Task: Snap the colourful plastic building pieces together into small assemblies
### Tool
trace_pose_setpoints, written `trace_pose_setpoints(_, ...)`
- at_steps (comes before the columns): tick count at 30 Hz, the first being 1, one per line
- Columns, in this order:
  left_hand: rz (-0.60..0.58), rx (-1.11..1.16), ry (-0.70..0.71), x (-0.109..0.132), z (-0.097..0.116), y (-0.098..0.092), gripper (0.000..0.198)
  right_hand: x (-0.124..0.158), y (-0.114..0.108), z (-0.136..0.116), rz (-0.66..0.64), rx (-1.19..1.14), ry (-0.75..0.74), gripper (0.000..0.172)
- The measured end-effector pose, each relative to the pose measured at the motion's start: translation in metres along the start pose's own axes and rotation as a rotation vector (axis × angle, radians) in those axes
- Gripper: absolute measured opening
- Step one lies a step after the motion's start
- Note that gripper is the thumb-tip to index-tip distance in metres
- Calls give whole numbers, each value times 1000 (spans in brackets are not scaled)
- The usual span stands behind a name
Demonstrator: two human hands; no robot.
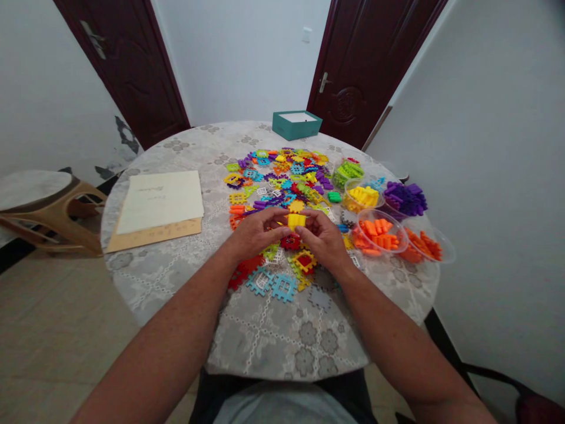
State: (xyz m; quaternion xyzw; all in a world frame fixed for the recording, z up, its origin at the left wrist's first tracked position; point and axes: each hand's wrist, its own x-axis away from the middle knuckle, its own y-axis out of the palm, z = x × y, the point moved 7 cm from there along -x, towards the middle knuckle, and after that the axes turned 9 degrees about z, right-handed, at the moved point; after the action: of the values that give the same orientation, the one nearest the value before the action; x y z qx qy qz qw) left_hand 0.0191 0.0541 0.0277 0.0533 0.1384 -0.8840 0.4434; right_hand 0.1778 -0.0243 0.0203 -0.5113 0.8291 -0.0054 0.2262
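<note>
Between the fingertips of my left hand (261, 231) and my right hand (321, 234) is a small stack of yellow building blocks (296, 222), pinched from both sides above the pile. Both hands are closed on it. Around and under them spreads a heap of coloured interlocking plastic blocks (286, 182), in purple, blue, red, green and orange. Just in front of my wrists lie two light blue window-frame blocks, one a square piece (283, 287). A yellow frame block with a red centre (304, 261) lies below my right hand.
On the right stand clear bowls of sorted blocks: yellow (363, 196), orange (380, 232), green (348, 174) and a purple heap (405, 198). A teal box (296, 125) sits at the back. Papers (162, 200) lie left; a stool (57, 206) stands beyond the round table's edge.
</note>
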Motion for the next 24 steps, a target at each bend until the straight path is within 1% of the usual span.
trace_pose_setpoints(2,-38,33,-29,1,-3,8,44,4,4,-11,-90,72,-53,40)
trace_pose_setpoints(3,-32,50,-47,0,-5,8,39,5,2,-17,-137,117,-75,42)
trace_pose_setpoints(5,26,90,-87,-1,-9,3,30,6,-8,-29,-249,231,-121,45)
trace_pose_setpoints(6,66,113,-112,-2,-11,-2,27,8,-15,-34,-320,297,-142,44)
trace_pose_setpoints(8,144,165,-172,-4,-12,-11,24,15,-24,-38,-529,440,-155,36)
trace_pose_setpoints(10,210,210,-237,-5,-13,-18,25,25,-28,-36,-687,567,-146,32)
trace_pose_setpoints(12,262,229,-292,-5,-15,-21,29,32,-26,-32,-743,662,-146,29)
trace_pose_setpoints(14,279,236,-323,-5,-18,-21,35,35,-20,-27,-740,723,-162,20)
trace_pose_setpoints(16,268,254,-335,-5,-22,-18,37,34,-14,-24,-738,724,-185,9)
trace_pose_setpoints(18,246,277,-336,-5,-25,-16,38,29,-15,-24,-720,658,-201,2)
trace_pose_setpoints(19,234,289,-334,-5,-27,-15,39,24,-19,-24,-696,607,-202,2)
trace_pose_setpoints(21,208,315,-332,-5,-29,-13,43,12,-31,-25,-586,515,-196,6)
trace_pose_setpoints(22,197,331,-335,-4,-30,-12,44,5,-38,-25,-499,481,-191,7)
trace_pose_setpoints(24,170,366,-350,-4,-30,-10,45,-7,-51,-24,-285,427,-170,10)
